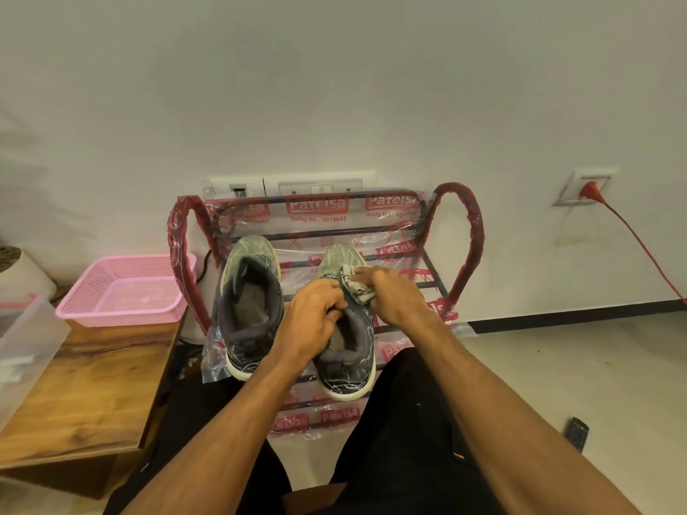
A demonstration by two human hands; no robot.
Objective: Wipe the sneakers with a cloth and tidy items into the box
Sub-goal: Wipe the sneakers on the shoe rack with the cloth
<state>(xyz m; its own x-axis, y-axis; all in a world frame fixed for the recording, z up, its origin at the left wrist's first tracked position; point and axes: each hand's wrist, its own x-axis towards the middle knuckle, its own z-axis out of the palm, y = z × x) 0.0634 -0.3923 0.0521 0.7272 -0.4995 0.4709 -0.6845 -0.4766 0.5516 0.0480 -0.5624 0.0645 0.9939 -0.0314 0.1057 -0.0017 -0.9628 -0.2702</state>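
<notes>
Two sneakers stand side by side on a plastic-wrapped rack (pixel 405 250), toes toward the wall at 12 o'clock, so each one's long axis runs from 6 to 12. The left hand (pixel 316 314) is clamped on the collar of the right sneaker (pixel 357 351), bracing it. The right hand (pixel 394 291) is closed around a bunched cloth (pixel 355 284), pressed against that sneaker's upper near the tongue. The toe, at 12 o'clock from the cloth, is probably next to be wiped, by a stroke along the long axis. The left sneaker (pixel 247 310), at 9 o'clock, lies nearer the left hand. A pink basket (pixel 122 291) sits on the tabletop (pixel 93 377) farther toward 9 o'clock.
</notes>
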